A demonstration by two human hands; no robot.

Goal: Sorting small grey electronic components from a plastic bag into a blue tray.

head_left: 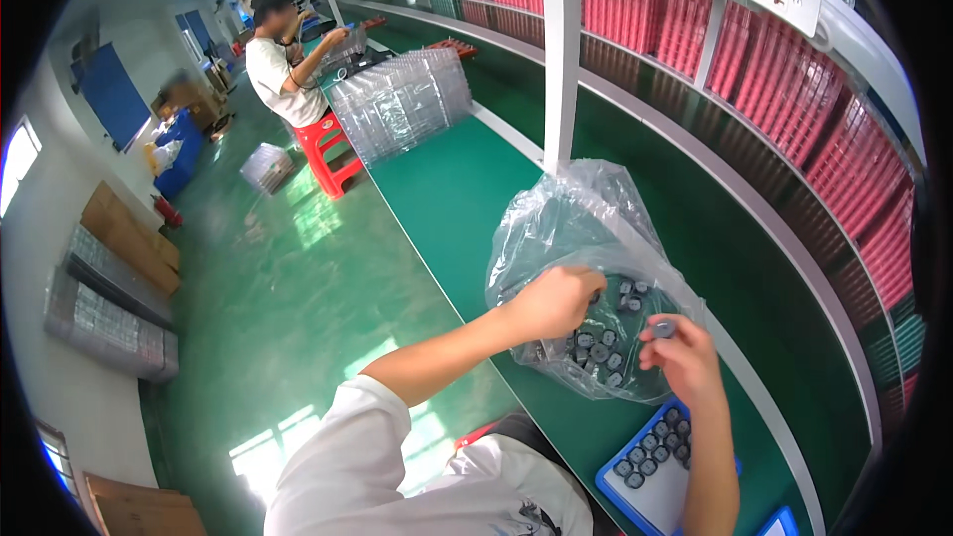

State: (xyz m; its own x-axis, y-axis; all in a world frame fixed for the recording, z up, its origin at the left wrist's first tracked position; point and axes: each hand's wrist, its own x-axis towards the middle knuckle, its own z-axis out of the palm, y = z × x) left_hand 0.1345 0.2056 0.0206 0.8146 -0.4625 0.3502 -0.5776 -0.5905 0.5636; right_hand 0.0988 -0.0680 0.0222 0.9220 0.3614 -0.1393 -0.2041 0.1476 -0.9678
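A clear plastic bag (556, 208) lies open on the green bench, with several small dark round parts (599, 350) loose inside. Over the bag's mouth, my left hand (556, 301) is closed in a pinch, a dark piece just showing at its fingertips. My right hand (687, 362) grips a small grey round part (663, 329) between thumb and fingers at the bag's right side. Below it, partly hidden by my right forearm, a blue-rimmed tray (617, 492) with a white base carries several similar parts set in rows.
Another blue tray edge (780, 523) shows at the lower right. A white post (560, 60) rises beyond the bag. Farther along the bench (447, 208) stand stacked clear plastic trays (402, 104); a person (288, 69) sits there on a red stool (328, 154). Racks of red pieces (784, 89) line the right.
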